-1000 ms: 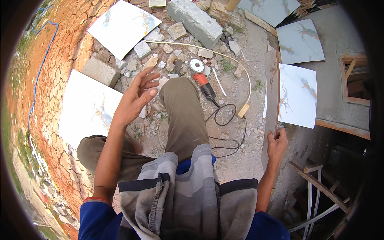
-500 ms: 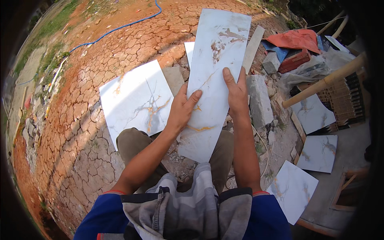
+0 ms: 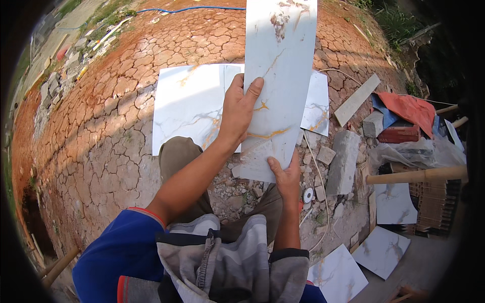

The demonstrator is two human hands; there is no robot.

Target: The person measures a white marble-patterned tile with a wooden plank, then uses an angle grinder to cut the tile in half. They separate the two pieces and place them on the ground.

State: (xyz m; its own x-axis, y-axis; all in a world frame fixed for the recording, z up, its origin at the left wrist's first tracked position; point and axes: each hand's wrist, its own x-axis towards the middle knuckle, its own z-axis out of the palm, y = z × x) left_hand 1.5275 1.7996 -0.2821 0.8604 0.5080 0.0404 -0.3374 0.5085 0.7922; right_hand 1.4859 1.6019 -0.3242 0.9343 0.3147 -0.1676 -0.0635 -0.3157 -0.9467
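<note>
A long white tile strip [image 3: 278, 86] with grey and gold veins and brown smears is held upright before me. My left hand [image 3: 241, 107] grips its left edge, thumb across the face. Lower down, my right hand [image 3: 286, 174] clasps the bottom right corner, thumb in front and fingers behind. Behind the strip to the left, a large white veined tile [image 3: 187, 106] lies on the ground beyond my knee. Another white tile piece [image 3: 317, 106] shows just right of the strip. A small white disc [image 3: 308, 195] lies beside my right hand.
Concrete blocks [image 3: 343, 162] and rubble stand to the right. Beyond them are a narrow grey slab [image 3: 357, 100], a red cloth [image 3: 406, 112] and a bamboo pole [image 3: 417, 174]. More tiles [image 3: 339, 275] lie at the lower right. A blue hose [image 3: 192, 8] crosses the cracked earth.
My right hand has slid from the strip's upper right edge down to its bottom corner. The strip has risen in view, and the view has turned rightward.
</note>
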